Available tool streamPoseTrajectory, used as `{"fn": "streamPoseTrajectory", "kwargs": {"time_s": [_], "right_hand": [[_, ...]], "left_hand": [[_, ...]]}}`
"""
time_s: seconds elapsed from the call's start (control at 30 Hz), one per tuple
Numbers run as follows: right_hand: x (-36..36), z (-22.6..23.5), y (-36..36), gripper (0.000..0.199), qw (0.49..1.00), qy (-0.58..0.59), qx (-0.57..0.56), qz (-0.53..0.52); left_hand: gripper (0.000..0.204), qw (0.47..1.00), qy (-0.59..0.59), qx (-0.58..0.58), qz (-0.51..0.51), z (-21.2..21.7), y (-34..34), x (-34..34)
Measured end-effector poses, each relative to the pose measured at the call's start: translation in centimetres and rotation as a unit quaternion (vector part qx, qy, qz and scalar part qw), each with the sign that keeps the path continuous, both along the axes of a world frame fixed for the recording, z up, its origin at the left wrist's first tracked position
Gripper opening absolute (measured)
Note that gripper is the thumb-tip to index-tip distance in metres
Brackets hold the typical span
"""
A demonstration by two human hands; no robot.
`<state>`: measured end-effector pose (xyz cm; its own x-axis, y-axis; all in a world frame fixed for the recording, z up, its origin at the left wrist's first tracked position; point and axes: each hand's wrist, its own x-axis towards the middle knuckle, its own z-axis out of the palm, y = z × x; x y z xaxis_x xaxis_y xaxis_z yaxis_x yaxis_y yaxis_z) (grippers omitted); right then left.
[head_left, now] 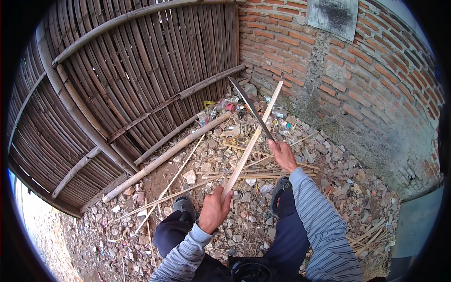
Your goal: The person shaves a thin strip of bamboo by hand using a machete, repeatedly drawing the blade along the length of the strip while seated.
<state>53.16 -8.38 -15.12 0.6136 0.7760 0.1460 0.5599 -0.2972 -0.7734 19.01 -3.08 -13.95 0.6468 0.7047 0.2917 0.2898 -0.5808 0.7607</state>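
Clamping with hands apart: left hand point(215, 210) on pale strip point(246, 152) mid-frame, right hand point(283, 156) on long knife point(252, 108). Looks already slimmed, not yet cut through; can't confirm contact. See loose slats point(256, 176) just below centre.

One fisheye view looks from the person's head, facing steeply down and forward. The striped sleeves point(324, 225) enter from the near edge; the left hand point(214, 210) and right hand point(283, 156) sit fairly close. Beyond, the bamboo fence point(141, 61) at left and brick wall point(371, 80) at right bend toward the rim.
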Motion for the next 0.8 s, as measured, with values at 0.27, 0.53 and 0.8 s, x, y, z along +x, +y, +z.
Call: {"fn": "streamPoseTrajectory", "kwargs": {"time_s": [0.27,0.53,0.8], "right_hand": [[-1.9,-1.1,-1.0,0.068,0.995,-0.025,-0.013,0.097],[-8.9,0.0,-1.0,0.067,0.972,-0.125,-0.037,0.194],[-7.5,0.9,0.8,0.072,0.988,-0.082,-0.039,0.122]], "left_hand": [[0.031,0.997,0.027,-0.078,0.006,2.1,0.9,0.7],[0.03,0.998,0.009,-0.069,-0.001,0.7,1.3,1.2],[0.028,1.0,0.015,-0.018,0.01,0.3,1.0,0.2]]}}
